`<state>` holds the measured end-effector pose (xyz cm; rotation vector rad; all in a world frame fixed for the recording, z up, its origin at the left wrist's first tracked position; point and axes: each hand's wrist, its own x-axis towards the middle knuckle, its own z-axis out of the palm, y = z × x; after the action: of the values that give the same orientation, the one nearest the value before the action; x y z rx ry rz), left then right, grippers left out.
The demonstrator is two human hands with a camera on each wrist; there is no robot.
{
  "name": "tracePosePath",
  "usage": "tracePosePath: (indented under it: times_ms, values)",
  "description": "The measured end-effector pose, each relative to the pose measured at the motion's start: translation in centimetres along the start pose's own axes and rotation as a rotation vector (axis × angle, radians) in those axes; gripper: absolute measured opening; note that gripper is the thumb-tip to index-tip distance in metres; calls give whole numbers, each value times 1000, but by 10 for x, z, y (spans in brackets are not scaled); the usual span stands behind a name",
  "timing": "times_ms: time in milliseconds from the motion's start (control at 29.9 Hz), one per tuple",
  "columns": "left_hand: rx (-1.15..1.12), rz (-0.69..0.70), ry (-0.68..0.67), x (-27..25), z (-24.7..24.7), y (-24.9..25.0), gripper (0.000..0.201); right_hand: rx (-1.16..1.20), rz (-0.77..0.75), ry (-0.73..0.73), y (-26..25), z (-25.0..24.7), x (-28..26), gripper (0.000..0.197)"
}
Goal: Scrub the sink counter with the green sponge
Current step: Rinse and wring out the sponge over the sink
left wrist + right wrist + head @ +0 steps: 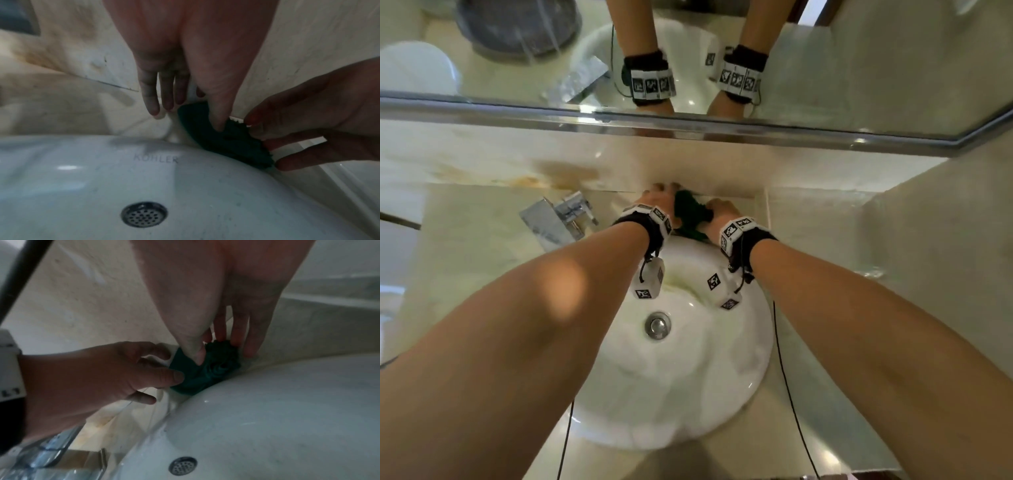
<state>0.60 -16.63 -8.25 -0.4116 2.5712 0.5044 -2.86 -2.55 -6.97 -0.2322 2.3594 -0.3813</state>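
the sink counter (482, 246), pale cream stone, spreads across the middle of the head view, with a brownish stain along its back edge in the upper left of centre. above it a mirror (482, 78) with a metal lower frame fills the top of the frame and reflects both wrists. the white round basin (722, 377) sits in the lower centre of the head view, its metal drain (657, 324) in the middle; in the left wrist view the word kohler shows on the basin wall at centre, above a perforated drain. a chrome faucet (558, 219) stands on the counter left of centre, just beside the basin's back rim.

both forearms reach up from the bottom corners and meet at the back of the counter, just above the basin. each wrist wears a black band with square black-and-white markers.

the green sponge (690, 214) lies on the narrow strip of counter between the basin's back rim and the wall, at centre frame, between the two hands. it looks crumpled and bunched.

the left hand (659, 200) has its fingers (152, 97) stretched out straight and resting on the counter, while its thumb presses down onto the sponge's left part; nothing curls round it.

the right hand (722, 209) grips the sponge's right part, thumb on top and fingers (236, 335) curled behind it, as the right wrist view shows near centre.
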Motion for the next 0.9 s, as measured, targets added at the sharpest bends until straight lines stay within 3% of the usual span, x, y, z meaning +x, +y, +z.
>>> tracePosePath:
  times_ms: [100,234,368,535,669,802,903]
  values:
    - [-81,6,16,7,10,-4,72,40,58,42,-5,3,4,49]
    - [-143,8,11,8,6,-8,55,88,69,-11,-9,-1,1,25]
    - [-196,4,-36,-1,-14,-6,46,132,48,46,-10,-10,-13,24]
    - [-379,53,90,-30,-42,3,37,100,56,62,-18,-24,-47,29]
    - [-398,108,172,-70,-67,12,37,142,-12,129,-33,-39,-86,29]
    - [-337,148,234,-123,-88,12,24,239,-164,209,-53,-49,-128,59]
    - [-319,162,288,-174,-102,3,22,191,-285,223,-70,-48,-165,47]
